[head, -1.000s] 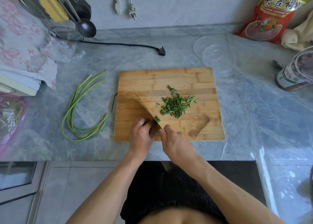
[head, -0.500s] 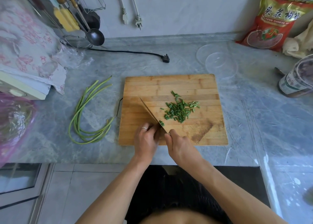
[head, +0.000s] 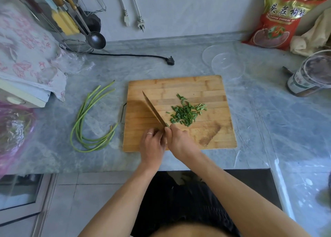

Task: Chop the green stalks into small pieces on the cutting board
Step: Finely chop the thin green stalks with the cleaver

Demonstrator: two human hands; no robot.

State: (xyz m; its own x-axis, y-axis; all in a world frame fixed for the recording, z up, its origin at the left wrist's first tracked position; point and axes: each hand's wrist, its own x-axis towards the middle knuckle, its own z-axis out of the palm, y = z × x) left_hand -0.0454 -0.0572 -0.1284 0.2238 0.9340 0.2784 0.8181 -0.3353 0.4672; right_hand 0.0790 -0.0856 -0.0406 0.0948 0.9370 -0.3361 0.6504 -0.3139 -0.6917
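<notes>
A wooden cutting board [head: 179,86] lies on the grey counter. A loose pile of small chopped green pieces [head: 184,115] sits right of its middle. My right hand [head: 180,141] grips the handle of a knife [head: 154,109] whose blade points away to the upper left. My left hand [head: 152,143], with a ring on one finger, is curled tight against the blade's left side. Only a bit of green stub [head: 167,124] shows at its fingertips; the rest is hidden. Several long whole green stalks [head: 84,122] lie curved on the counter, left of the board.
Two clear plastic bowls [head: 227,64] sit behind the board. At the right stand a red bag [head: 281,20] and a jar [head: 311,75]. A black plug [head: 170,61], a ladle [head: 95,39], a cloth-covered box [head: 26,57] and a pink bag [head: 14,129] occupy the back and left.
The knife tip has risen a little over the board. Both hands stay at the board's near edge, and the pile of pieces looks the same.
</notes>
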